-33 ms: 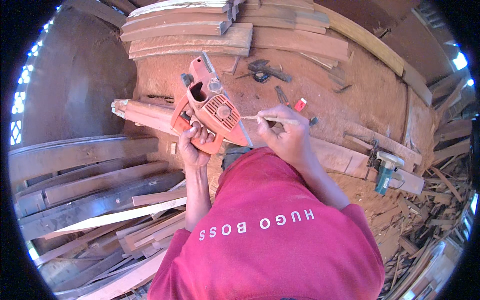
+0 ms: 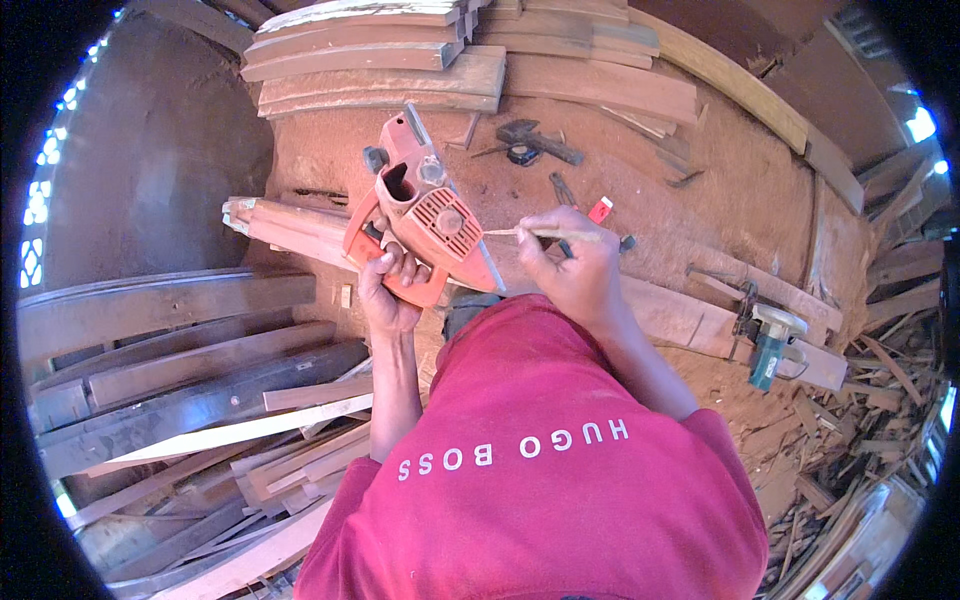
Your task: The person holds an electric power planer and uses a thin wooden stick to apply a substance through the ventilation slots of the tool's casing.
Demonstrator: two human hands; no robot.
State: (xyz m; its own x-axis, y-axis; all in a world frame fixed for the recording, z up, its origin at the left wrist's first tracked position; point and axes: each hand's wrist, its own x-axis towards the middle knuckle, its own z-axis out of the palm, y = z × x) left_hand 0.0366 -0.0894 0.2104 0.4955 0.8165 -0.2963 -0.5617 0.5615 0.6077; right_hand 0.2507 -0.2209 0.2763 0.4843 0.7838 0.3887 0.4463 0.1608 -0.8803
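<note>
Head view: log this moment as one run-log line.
left hand: grips orange power-tool housing | right hand: holds thin stick, tip at housing | nearby: wooden planks, teal power tool

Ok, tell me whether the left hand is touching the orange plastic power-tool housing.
Touching. The head view shows the left hand gripping the orange plastic power-tool housing from below, its fingers curled over the lower edge.
</note>
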